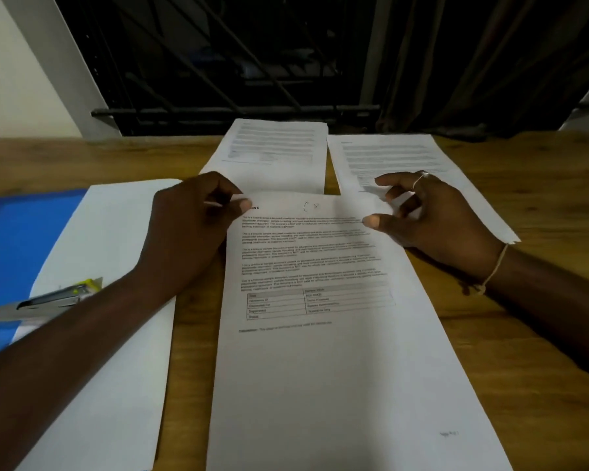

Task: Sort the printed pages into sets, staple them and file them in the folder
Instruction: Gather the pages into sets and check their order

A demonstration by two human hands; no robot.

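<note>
Across a grainy brown wooden table (541,185), below a dark barred window (218,62) and a hanging curtain (456,62), a matte white printed page (320,368) lies nearest. The left hand (184,232) pinches its top left corner. The right hand (432,222) curls round its lifted, blurred top right corner. Beyond the page lie a middle sheet (276,147) and a right sheet (388,154). Left of it are a blank sheet (116,385), a glossy blue folder (14,239) and a grey metal stapler (48,300).
</note>
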